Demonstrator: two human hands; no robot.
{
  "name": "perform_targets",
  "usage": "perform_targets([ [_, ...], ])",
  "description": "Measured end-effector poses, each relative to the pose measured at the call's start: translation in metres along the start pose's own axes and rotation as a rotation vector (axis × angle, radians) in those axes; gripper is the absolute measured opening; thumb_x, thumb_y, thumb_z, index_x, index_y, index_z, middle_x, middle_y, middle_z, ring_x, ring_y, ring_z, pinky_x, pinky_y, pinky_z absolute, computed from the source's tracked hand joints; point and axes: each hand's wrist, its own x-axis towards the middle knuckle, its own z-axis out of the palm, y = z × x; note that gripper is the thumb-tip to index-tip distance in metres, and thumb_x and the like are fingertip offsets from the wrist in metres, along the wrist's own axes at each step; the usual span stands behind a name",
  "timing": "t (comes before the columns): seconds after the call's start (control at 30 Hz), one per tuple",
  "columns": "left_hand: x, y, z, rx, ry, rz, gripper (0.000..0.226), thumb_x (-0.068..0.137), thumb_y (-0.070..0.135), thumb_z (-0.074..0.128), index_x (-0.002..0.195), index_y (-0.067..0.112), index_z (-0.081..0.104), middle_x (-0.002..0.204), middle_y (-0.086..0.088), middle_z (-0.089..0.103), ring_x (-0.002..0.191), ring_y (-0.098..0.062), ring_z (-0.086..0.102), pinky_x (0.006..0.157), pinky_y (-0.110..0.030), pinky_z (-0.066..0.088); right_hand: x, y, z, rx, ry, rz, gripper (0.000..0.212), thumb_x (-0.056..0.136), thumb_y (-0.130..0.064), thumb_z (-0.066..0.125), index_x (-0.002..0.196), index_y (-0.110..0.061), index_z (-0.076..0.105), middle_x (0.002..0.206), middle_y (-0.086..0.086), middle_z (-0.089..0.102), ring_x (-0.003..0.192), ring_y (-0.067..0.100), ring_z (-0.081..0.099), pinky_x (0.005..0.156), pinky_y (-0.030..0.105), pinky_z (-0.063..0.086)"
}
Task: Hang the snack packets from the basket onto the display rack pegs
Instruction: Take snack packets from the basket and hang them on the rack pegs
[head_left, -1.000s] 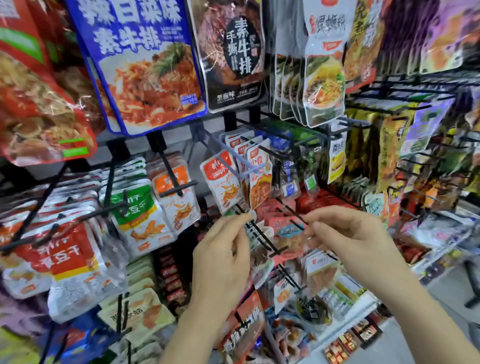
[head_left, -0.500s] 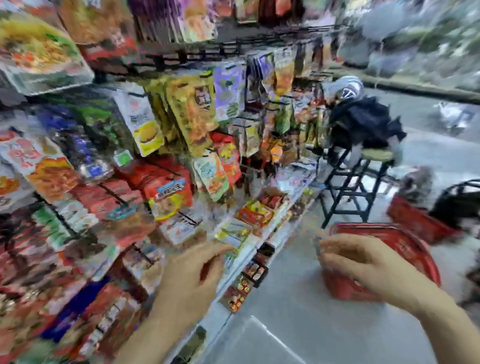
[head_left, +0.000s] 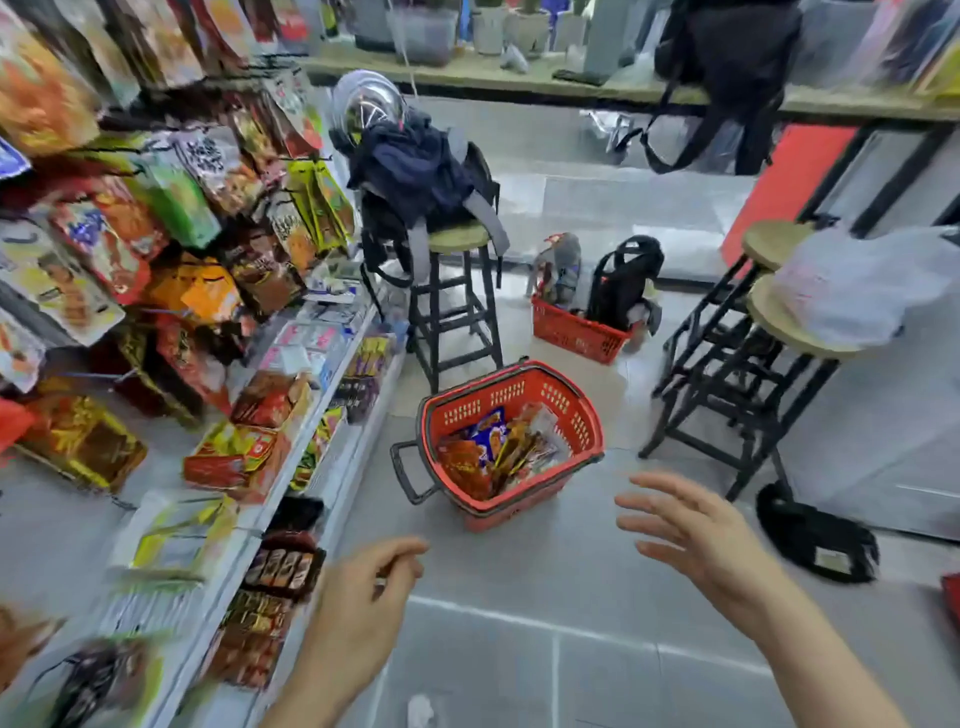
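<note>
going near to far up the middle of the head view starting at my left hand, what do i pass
left hand → near red basket of snack packets → far red basket → back counter

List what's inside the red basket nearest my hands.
A loose heap of snack packets, mostly orange, blue and yellow, lies in the red basket. Anything beneath the top packets is covered.
</note>
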Motion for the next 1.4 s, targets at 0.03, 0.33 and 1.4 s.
perform_targets([
  [0.03,0.015,0.000,0.012,0.007,-0.029,-0.013,0.035,0.091,0.004,0.059,0.084,0.038,0.070,0.079,0.026,0.068,0.075,0.004,0.065,0.068,-0.016,0.050,0.014,0.003,-0.008,0.062,0.036,0.042,0.019,0.095,-0.012,0.056,0.110,-0.014,0.067,0.102,0.010,0.075,0.093,0.028,0.070,0.078,0.036,0.052],
  [0.33,0.198,-0.048,0.109,0.012,-0.100,-0.172,0.057,0.091,0.009,0.060,0.082,0.066,0.059,0.069,0.022,0.068,0.067,0.003,0.066,0.075,-0.028,0.055,0.202,0.027,-0.002,-0.014,0.084,0.253,0.019,0.096,-0.008,0.054,0.111,-0.009,0.066,0.103,0.012,0.074,0.086,0.024,0.069,0.076,0.035,0.051],
  [1.4,0.609,-0.381,0.385,1.042,-0.119,-0.185,0.006,0.087,0.017,0.065,0.084,0.014,0.062,0.092,-0.009,0.065,0.095,-0.033,0.064,0.076,-0.039,0.052,0.808,0.326,0.148,-1.727,-0.356,-0.976,0.040,0.092,-0.041,0.059,0.128,-0.023,0.058,0.127,0.006,0.041,0.124,0.032,0.033,0.093,0.042,0.046],
])
